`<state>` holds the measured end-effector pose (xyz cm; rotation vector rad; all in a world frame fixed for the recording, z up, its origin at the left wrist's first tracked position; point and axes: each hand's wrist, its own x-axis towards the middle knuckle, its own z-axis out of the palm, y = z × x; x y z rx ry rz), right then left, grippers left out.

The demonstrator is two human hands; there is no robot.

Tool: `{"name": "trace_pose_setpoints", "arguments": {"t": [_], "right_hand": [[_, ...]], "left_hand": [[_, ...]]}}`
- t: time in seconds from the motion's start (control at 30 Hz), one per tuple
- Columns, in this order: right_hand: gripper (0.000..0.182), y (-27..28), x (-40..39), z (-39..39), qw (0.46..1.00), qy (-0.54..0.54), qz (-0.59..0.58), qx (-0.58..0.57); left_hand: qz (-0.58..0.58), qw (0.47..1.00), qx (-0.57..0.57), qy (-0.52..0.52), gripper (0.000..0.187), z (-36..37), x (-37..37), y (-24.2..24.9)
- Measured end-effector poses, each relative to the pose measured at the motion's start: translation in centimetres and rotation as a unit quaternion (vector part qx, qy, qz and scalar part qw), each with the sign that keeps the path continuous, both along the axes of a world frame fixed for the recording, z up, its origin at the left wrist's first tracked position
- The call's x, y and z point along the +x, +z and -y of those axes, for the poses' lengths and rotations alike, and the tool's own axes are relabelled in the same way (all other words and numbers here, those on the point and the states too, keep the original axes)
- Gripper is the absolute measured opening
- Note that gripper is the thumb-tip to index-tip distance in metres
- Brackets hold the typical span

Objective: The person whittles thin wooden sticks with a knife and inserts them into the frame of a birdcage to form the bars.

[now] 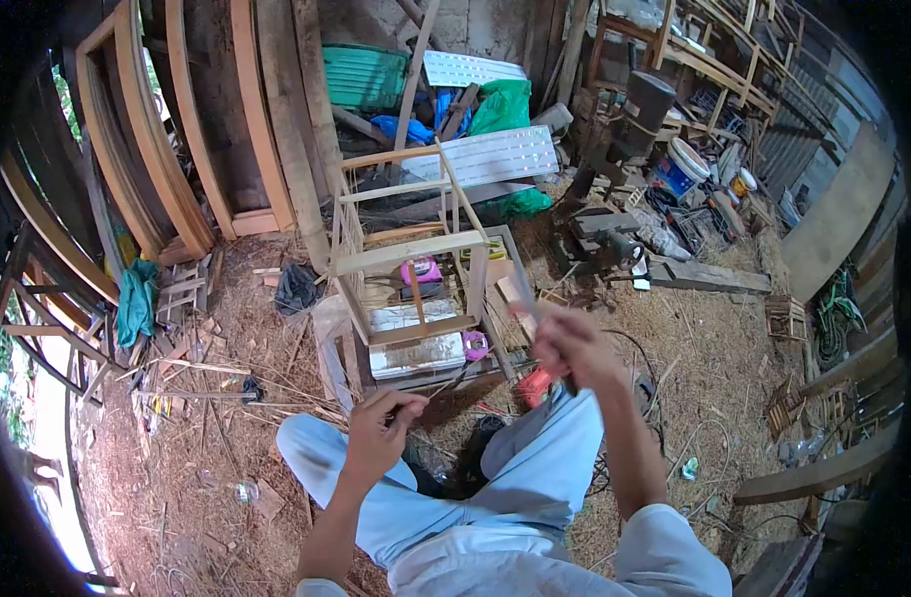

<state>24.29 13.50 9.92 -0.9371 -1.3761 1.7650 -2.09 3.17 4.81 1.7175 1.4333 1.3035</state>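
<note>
My right hand [580, 350] is raised over my left knee's opposite side, closed round a knife [523, 284] whose pale blade points up and away; motion smears it slightly. In front of my knees, my left hand [378, 430] has its fingers curled, with thumb and forefinger close together; whatever thin thing they may pinch cannot be made out. Just beyond both hands stands a light wooden chair frame [411, 257], with strands strung along its left side. Neither hand touches it. A pink tape roll [475, 345] lies by its front right leg.
Behind the frame are a perforated white panel [490, 156] and a green basin [364, 78]. Curved wooden frames [157, 149] lean at the left. A paint bucket [680, 167] and scrap clutter the right. Shavings cover the floor; a red tool [535, 386] lies near my right knee.
</note>
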Motion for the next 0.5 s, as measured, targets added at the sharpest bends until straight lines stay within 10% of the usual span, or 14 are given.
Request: {"name": "trace_pose_setpoints", "arguments": {"t": [0.37,0.5], "right_hand": [[0.026,-2.2,-4.2,1.4,0.981,0.192,0.009,0.019],[0.023,-1.1,-0.2,-1.1,0.997,-0.063,-0.007,-0.033]], "left_hand": [[-0.077,0.99,0.113,0.035,0.011,0.0,2.9,1.7],[-0.114,0.982,0.115,0.098,0.012,1.1,0.5,-0.2]]}}
